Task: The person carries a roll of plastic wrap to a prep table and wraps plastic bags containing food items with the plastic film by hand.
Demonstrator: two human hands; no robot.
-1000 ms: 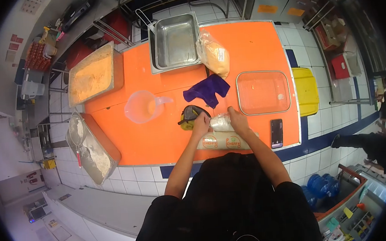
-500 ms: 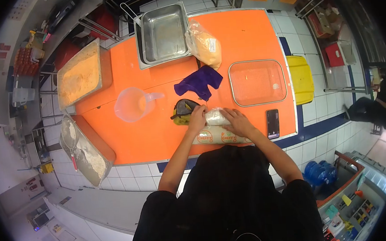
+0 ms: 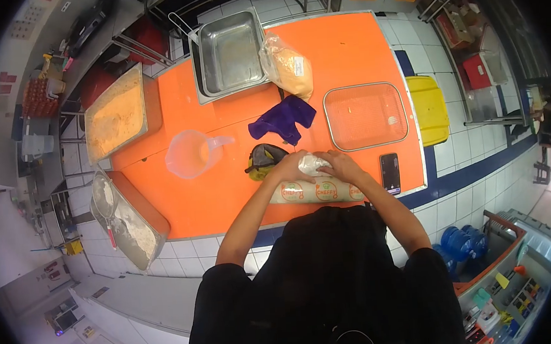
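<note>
Between my two hands is a small white bundle in clear plastic wrap point(image 3: 313, 163), close to the table's near edge. My left hand point(image 3: 288, 169) curls around its left end. On its right side, my right hand point(image 3: 342, 167) presses with bent fingers. Just below, close to my body, lies a long pale roll point(image 3: 317, 193) printed with "CHEFFY" in orange and green. A black and yellow pouch-like item point(image 3: 264, 160) sits right beside my left hand. Beyond it a crumpled purple cloth point(image 3: 283, 120) rests on the orange tabletop point(image 3: 220, 201).
A clear plastic jug point(image 3: 185, 158) stands left, near trays of orange crumbs point(image 3: 117, 119) and white flour with a sieve point(image 3: 135, 228). Farther back are a steel pan point(image 3: 232, 53) and a bag of orange powder point(image 3: 294, 71). A wire basket point(image 3: 364, 118) and phone point(image 3: 390, 172) lie right.
My hands have closed in around the white bundle, with my left hand shifting right over it. Less of the bundle shows now. The view has tilted slightly.
</note>
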